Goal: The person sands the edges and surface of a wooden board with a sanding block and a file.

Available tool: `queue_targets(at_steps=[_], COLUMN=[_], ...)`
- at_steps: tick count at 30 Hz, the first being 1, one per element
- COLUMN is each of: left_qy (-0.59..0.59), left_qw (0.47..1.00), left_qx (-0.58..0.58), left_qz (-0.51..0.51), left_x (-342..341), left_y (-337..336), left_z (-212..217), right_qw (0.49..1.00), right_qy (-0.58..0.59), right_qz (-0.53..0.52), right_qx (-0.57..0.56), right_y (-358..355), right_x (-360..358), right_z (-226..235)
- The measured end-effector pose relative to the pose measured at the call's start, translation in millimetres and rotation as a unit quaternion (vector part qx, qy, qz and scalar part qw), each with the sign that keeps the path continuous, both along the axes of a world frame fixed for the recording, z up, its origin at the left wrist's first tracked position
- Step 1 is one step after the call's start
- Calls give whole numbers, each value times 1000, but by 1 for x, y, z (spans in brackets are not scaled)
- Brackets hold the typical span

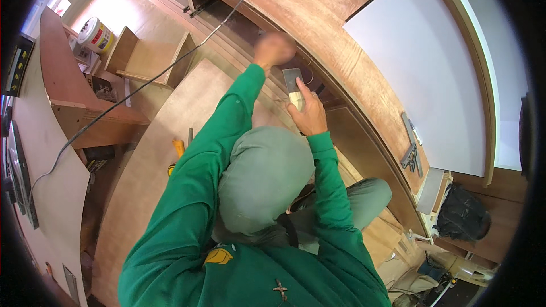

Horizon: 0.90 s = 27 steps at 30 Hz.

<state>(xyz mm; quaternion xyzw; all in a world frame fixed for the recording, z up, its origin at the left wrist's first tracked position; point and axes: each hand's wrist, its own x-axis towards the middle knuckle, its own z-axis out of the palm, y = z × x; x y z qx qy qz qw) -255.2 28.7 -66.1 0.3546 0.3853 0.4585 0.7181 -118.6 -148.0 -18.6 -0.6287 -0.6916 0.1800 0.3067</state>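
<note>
My left hand (pixel 274 49) is at the front opening of a long wooden cabinet (pixel 350 128); its fingers are smeared, so I cannot make out their shape or anything in them. Just to the right, my right hand (pixel 310 112) is closed around a scraper (pixel 292 78) with a flat dark grey blade and a pale yellow lower part. The thumb lies below it and the index finger along its side. The blade points up toward the cabinet front, close to my left hand. Whether it touches the wood I cannot tell.
A black cable (pixel 153 81) crosses above the work area. A yellow-handled tool (pixel 178 148) lies on the plywood sheet (pixel 128 204) beside my left arm. Metal squares (pixel 410 146) rest on the cabinet top. An open wooden box (pixel 149 59) and white bucket (pixel 95 34) stand left; a black bag (pixel 463 213) lies right.
</note>
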Motion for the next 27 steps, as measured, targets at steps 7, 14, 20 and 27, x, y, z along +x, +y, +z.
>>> queue_targets(at_steps=[7, 14, 20, 27], left_qy=[-18, -47, -28, 28], left_qw=[997, 997, 999, 998], left_qx=[-46, 30, 40, 51], left_qz=[-67, -55, 5, 10], left_x=[-9, 20, 20, 19], left_y=[-44, -70, -53, -27], left_z=[-5, 13, 9, 3], right_qw=[996, 996, 990, 991], right_qy=[-50, -84, -112, -98], right_qz=[-17, 3, -25, -32], right_qx=[-70, -26, -82, -89], right_y=[19, 40, 57, 75], right_x=[8, 18, -5, -12], right_z=[32, 29, 45, 44])
